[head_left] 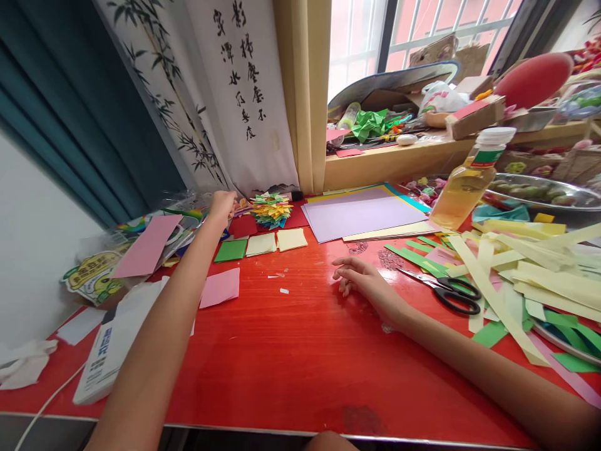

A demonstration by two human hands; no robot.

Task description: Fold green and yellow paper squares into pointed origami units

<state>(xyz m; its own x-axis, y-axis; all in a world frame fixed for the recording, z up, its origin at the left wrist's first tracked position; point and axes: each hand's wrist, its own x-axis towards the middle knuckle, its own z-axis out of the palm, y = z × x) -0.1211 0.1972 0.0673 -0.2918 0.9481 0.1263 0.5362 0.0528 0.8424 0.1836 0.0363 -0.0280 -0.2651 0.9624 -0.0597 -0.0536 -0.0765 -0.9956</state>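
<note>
At the lower left of the frame I see a white box (117, 344) lying flat, and above it a pink sheet (149, 247) on a heap, near the reaching left arm. The left hand (224, 203) is stretched to the upper centre-left, beside the heap and the foot of the bamboo scroll (244, 94). Its fingers are curled in; from here I cannot tell whether they hold anything. Below it, a pink paper (220, 289) lies on the red table (282, 363).

Left of centre, a green stack (231, 251) and two cream stacks (261, 245) sit in a row, which I take as sorting by colour within easy reach. Behind them stands a spiky paper ornament (271, 211), perhaps set back to spare its points.

At centre right, the right hand (364, 282) has loosely spread, slightly bent fingers with nothing in them; I cannot tell whether it touches the table. Behind it lie large lilac sheets (366, 213).

Further right, black-handled scissors (455, 297) lie near the forearm, their handles against cream strips (483, 275). That loose pile crowds the right side, and a bottle (462, 181) stands behind it, likely awkward to reach past.
</note>
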